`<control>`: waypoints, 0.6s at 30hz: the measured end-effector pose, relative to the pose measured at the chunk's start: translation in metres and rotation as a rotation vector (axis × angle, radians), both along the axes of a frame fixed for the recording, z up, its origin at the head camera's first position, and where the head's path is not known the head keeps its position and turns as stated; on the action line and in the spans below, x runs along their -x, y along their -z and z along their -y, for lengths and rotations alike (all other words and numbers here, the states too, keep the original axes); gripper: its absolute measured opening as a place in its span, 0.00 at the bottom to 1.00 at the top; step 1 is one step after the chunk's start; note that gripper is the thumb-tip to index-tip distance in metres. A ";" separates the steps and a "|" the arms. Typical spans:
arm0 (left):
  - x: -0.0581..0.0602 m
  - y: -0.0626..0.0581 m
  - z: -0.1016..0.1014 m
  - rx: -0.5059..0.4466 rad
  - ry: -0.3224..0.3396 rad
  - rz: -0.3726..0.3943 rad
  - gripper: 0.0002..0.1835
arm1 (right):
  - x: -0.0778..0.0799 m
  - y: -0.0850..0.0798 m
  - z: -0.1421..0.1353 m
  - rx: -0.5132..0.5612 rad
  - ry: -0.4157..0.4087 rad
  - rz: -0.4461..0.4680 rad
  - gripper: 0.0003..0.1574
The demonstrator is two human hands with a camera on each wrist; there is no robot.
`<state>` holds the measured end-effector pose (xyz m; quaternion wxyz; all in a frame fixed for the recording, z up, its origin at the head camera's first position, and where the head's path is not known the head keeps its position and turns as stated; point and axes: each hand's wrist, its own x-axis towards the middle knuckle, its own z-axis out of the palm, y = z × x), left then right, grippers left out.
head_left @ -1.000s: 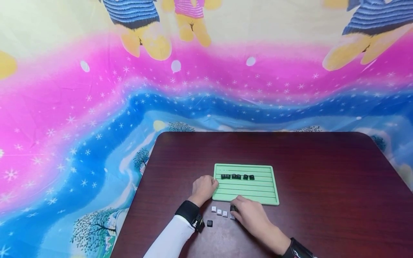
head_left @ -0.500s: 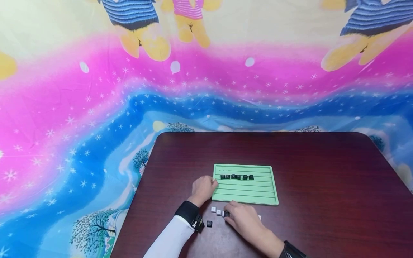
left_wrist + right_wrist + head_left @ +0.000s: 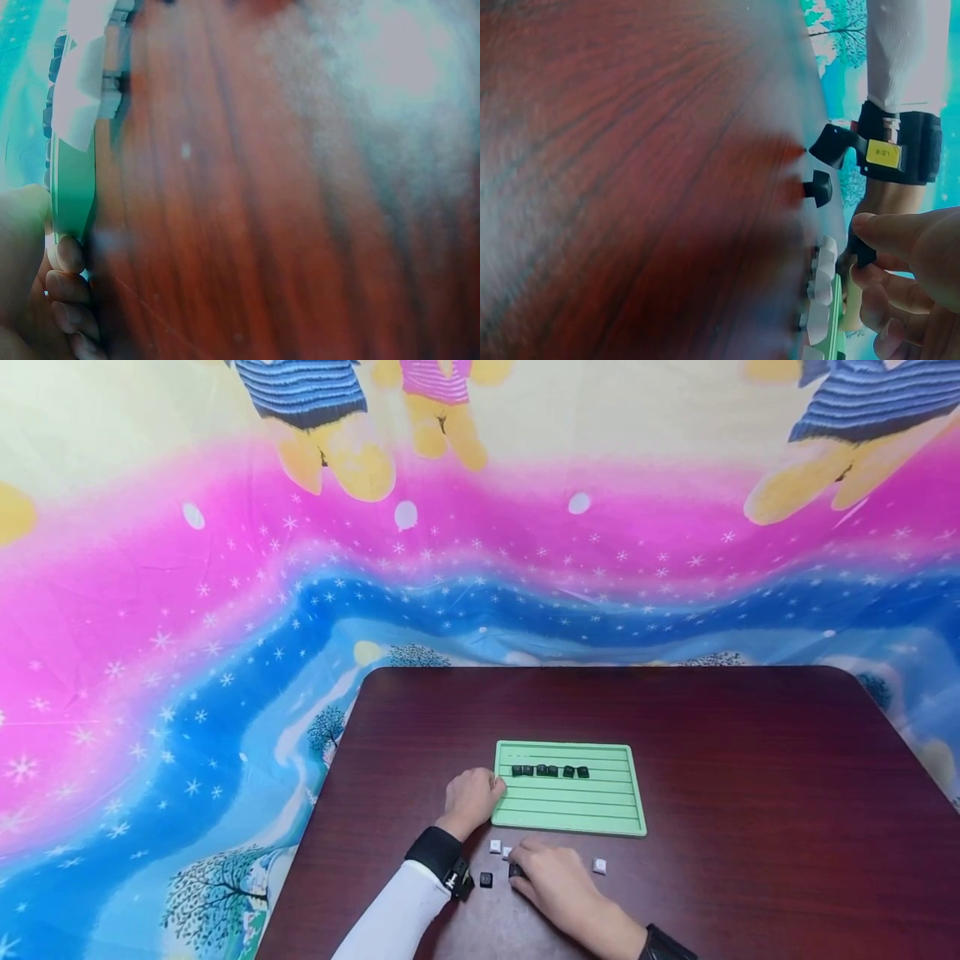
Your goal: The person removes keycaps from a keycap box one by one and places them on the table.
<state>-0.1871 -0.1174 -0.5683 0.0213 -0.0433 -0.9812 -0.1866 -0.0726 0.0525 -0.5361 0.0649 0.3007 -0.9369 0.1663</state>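
My left hand point(image 3: 470, 797) grips the left edge of a light green grooved tray point(image 3: 570, 810); in the left wrist view the thumb lies over its edge, with curled fingertips point(image 3: 69, 255) at its underside. Between thumb and fingers, my right hand point(image 3: 555, 881) pinches a black keycap point(image 3: 864, 253), raised off the table in the right wrist view. Several black keycaps point(image 3: 542, 771) stand in a row across an upper groove of the tray. White keycaps point(image 3: 495, 846) lie just in front of the tray, some hidden behind the right hand.
Another black keycap point(image 3: 486, 880) sits on the dark wooden table point(image 3: 750, 777), between the two hands. A lone white keycap point(image 3: 599, 865) lies right of the right hand. A patterned cloth point(image 3: 480, 543) hangs behind the table.
My right hand has moved left with the black keycap, passing over the white keycaps. A white keycap on its right has come into view. My left hand stays at the tray.
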 end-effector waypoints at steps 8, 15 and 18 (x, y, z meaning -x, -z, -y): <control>0.000 0.001 0.001 -0.001 0.002 -0.002 0.26 | -0.004 0.005 0.009 0.011 -0.043 -0.025 0.11; 0.000 0.001 0.000 -0.013 -0.001 -0.003 0.25 | -0.007 0.007 0.016 -0.033 -0.037 0.002 0.10; 0.000 0.001 0.000 -0.011 -0.002 -0.007 0.26 | -0.008 0.008 0.018 -0.041 -0.036 0.000 0.10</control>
